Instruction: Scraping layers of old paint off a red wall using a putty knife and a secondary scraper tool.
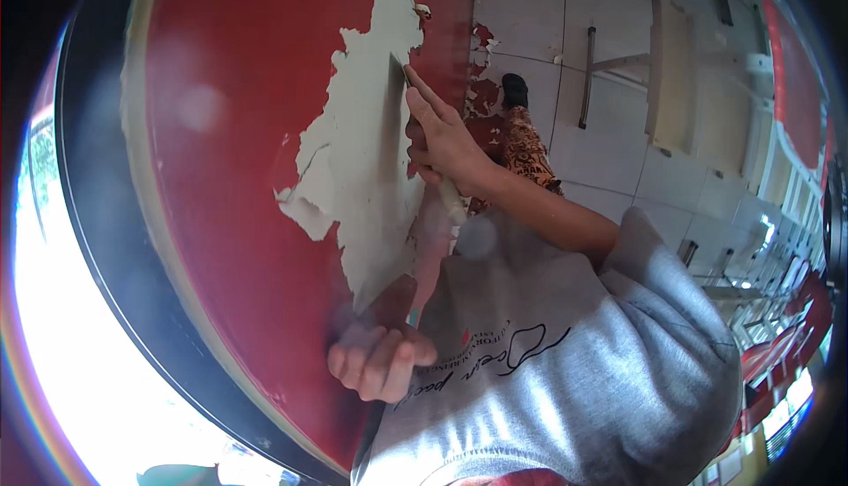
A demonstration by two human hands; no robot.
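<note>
A scraper (452, 201) with a pale handle is in my right hand (449, 140), which is closed around it. Its thin dark blade edge meets the bared whitish patch (367, 132) of a red painted wall (230, 124). Ragged edges of paint surround that patch, and a loose flap (307, 212) curls away on its left side. My left hand (380, 360) is lower down, close to the wall, with its fingers curled. A dark reddish flat piece (389, 294) shows just beyond those fingers; whether the hand grips it is unclear.
Paint flakes (484, 97) litter the tiled floor (601, 132) along the wall's foot. My leg in patterned trousers (527, 146) stands nearby. Farther right is furniture with metal legs (587, 79). A dark frame (97, 221) borders a bright opening at left.
</note>
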